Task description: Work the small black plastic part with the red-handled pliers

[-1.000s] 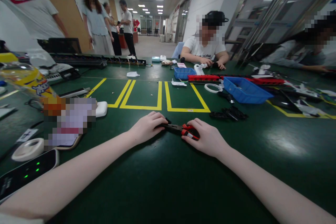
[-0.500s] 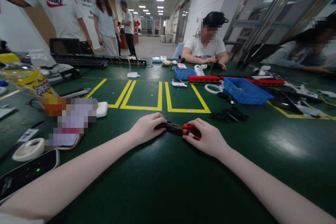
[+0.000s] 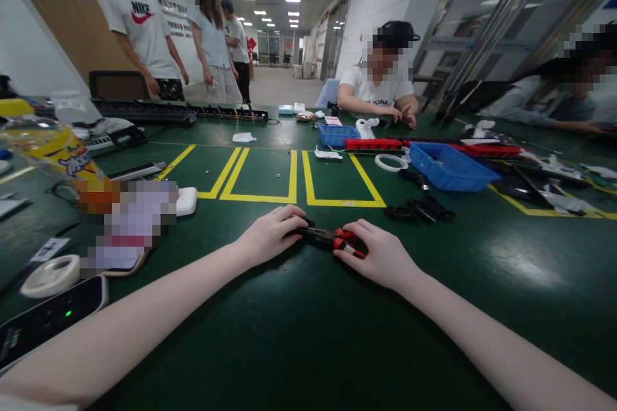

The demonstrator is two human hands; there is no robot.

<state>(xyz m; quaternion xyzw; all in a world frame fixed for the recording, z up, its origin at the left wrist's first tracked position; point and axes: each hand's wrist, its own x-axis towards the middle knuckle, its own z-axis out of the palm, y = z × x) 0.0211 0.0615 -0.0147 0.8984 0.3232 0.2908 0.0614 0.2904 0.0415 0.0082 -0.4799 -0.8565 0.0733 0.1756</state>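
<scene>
Red-and-black pliers [image 3: 343, 243] are held by their handles in my right hand [image 3: 380, 252], low over the dark green table [image 3: 308, 334]. Their jaws point left, towards my left hand [image 3: 274, 235], whose fingers are closed round a small black part [image 3: 305, 223]. The jaw tips meet or overlap that part; the exact contact is too small to tell. Both forearms reach in from the lower corners. Yellow tape outlines [image 3: 260, 198] lie on the table just beyond my hands.
Blue bins [image 3: 450, 170] and black parts [image 3: 427, 208] sit to the right. On the left are a drink bottle [image 3: 62, 154], a phone [image 3: 132, 225], a white case [image 3: 186, 201] and a tape roll [image 3: 51, 276]. A person [image 3: 378, 87] sits across the table; others stand behind.
My hands and the pliers have hardly moved. Behind the table, the person in the white logo shirt has shifted right and lowered an arm; the person beside them has also shifted right.
</scene>
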